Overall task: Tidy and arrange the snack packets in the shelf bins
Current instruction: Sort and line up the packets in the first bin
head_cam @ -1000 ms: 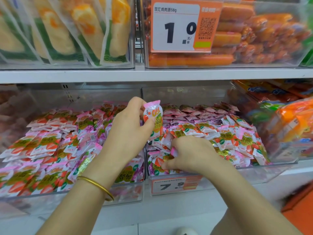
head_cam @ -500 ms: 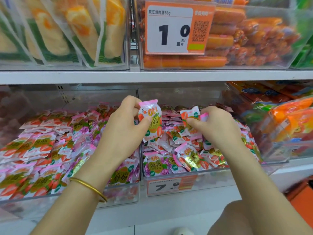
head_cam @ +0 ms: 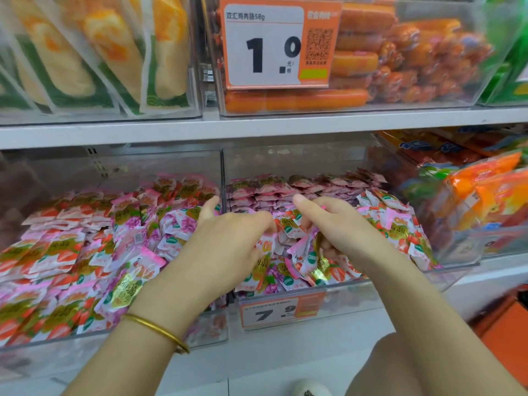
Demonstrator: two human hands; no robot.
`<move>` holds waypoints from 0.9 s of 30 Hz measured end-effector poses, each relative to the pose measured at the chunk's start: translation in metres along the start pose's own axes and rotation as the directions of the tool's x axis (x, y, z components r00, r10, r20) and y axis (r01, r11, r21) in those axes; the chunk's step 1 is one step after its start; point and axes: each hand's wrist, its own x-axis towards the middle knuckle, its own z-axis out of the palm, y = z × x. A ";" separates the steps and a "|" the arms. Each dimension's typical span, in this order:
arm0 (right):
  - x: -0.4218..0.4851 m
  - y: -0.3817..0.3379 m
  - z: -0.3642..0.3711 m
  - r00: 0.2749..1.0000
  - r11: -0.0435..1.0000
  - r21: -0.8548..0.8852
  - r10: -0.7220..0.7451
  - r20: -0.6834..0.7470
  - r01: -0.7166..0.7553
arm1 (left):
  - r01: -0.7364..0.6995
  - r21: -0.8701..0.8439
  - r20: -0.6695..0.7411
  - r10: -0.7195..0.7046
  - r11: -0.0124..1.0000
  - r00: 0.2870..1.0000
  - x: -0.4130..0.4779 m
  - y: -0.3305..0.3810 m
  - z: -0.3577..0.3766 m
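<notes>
Both hands are down in the middle bin [head_cam: 371, 284] on the lower shelf [head_cam: 485, 270], the one with the 7.9 price tag [head_cam: 281, 310] clipped to its front wall. The left hand [head_cam: 225, 247], a gold bangle [head_cam: 155, 331] on its wrist, lies palm-down over the front left part of that bin, fingers curled loosely onto the snack packets [head_cam: 385, 221]; a packet edge shows under the fingertips, but I cannot tell whether it is actually gripped or just pressed. The right hand [head_cam: 340, 227] sits just beside it, half closed, with a bunch of packets gathered under its fingers near the bin's front edge.

As for progress, I'd judge the job about halfway. Toward the back wall of this bin the packets lie in flat, overlapping rows that look sorted. The front, around the hands, is a loose heap, with packets tilted and crumpled at odd angles. The neighbouring bin [head_cam: 85, 335] to the left is full of the same pink-and-strawberry packets; its far rows look fairly orderly, while those near its front right corner lie jumbled. What seems left is straightening the front heap here, then possibly that corner next door. The bins on the shelf above look neat and untouched.
</notes>
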 end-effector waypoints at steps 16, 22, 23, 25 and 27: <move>-0.001 -0.001 0.019 0.956 0.997 -0.074 -0.005 0.294 0.028 | 0.031 -0.223 -0.272 -0.092 0.974 0.958 -0.002 -0.021 -0.004; -0.001 -0.001 0.029 0.954 0.928 -0.333 -0.066 0.293 0.166 | 0.037 -0.243 -0.265 -0.103 0.969 0.959 -0.004 -0.024 -0.002; -0.001 -0.002 0.029 0.953 0.900 -0.386 -0.092 0.288 0.203 | 0.036 -0.246 -0.261 -0.102 0.969 0.960 -0.005 -0.023 -0.003; -0.003 -0.003 0.029 0.951 0.793 -0.541 -0.148 0.272 0.278 | 0.030 -0.247 -0.263 -0.097 0.969 0.960 -0.005 -0.023 -0.003; -0.005 -0.004 0.031 0.949 0.670 -0.672 -0.202 0.243 0.315 | 0.029 -0.255 -0.269 -0.100 0.966 0.958 -0.006 -0.023 -0.003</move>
